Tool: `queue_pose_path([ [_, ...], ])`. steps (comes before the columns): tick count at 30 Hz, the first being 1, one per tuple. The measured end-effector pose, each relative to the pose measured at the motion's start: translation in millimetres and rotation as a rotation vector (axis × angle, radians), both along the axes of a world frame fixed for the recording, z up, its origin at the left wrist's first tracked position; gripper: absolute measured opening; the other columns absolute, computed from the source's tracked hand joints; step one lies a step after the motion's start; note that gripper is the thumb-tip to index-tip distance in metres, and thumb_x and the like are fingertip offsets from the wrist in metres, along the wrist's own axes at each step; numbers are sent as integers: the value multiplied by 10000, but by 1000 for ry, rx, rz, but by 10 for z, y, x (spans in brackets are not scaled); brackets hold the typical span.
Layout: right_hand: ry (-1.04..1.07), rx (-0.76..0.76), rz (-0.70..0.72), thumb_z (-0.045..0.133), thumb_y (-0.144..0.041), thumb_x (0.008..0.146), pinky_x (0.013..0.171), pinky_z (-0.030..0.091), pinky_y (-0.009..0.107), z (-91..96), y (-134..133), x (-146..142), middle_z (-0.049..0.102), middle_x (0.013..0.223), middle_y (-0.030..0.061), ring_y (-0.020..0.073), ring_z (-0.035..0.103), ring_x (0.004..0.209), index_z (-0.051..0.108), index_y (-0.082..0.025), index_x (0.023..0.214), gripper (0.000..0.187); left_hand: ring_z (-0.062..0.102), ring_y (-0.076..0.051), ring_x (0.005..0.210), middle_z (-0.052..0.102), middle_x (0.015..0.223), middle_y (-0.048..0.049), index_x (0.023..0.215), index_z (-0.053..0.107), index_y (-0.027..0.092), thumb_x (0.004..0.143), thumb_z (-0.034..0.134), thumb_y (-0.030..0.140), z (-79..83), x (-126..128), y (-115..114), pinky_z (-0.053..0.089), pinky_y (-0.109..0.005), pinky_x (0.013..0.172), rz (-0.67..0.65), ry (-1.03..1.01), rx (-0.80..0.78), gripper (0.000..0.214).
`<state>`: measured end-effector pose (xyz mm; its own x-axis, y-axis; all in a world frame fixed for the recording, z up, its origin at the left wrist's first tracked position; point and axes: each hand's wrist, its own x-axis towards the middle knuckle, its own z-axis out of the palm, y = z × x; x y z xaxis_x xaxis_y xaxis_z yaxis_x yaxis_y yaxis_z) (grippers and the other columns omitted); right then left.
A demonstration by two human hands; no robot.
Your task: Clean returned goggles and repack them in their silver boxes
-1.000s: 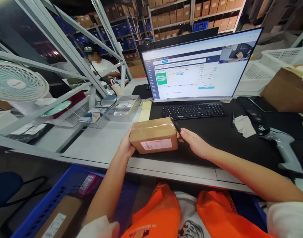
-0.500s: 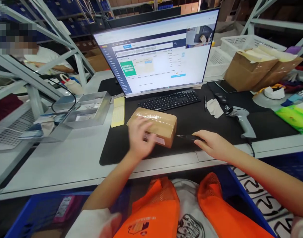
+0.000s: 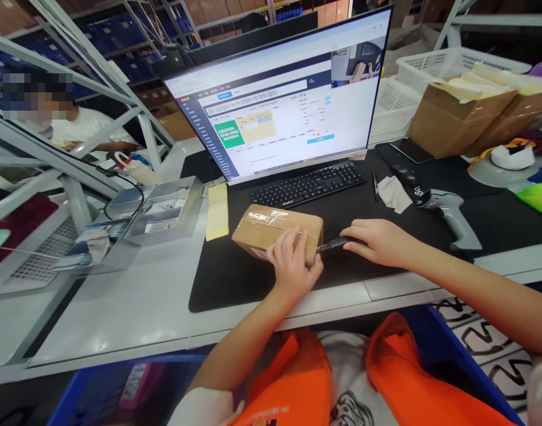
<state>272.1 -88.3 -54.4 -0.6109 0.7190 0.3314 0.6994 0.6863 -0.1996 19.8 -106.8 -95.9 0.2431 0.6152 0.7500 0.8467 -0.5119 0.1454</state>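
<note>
Currently, a glossy-taped, oblong cardboard box (image 3: 264, 226) sits on the black mat (image 3: 235, 284); the left hand (image 3: 294, 269) clasps it, fingers slightly parted; the right hand (image 3: 377, 241) curls its fingers around a slim knife (image 3: 334, 243).

1 head-worn camera looks forward and down across the desk (image 3: 120, 313).

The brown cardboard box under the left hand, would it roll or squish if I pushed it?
The brown, block-shaped cardboard box probably won't roll, because its sides are flat. It seems stiff, since its edges look mostly straight under the left hand. Its top may feel slick where clear tape shines.
</note>
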Motion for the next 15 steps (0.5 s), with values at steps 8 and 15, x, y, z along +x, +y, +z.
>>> queue_pose_path([
  [8, 25, 1, -284, 519, -442, 998, 751, 503, 363, -112, 677, 466, 746, 990, 116, 270, 689, 904, 748, -197, 1078, 345, 630, -328, 1240, 678, 1356, -185, 1261, 662, 172, 863, 626, 338, 2, 51, 16, 380, -464, 968, 8, 18, 79, 433],
  [15, 586, -425, -359, 451, -571, 1001, 802, 559, 406, -215, 251, 213, 738, 923, 105, 255, 695, 839, 689, -185, 1029, 454, 421, -355, 1488, 615, 1444, -150, 1235, 679, 231, 914, 645, 471, 261, -568, 50, 379, -537, 1140, -271, -15, -145, 403],
])
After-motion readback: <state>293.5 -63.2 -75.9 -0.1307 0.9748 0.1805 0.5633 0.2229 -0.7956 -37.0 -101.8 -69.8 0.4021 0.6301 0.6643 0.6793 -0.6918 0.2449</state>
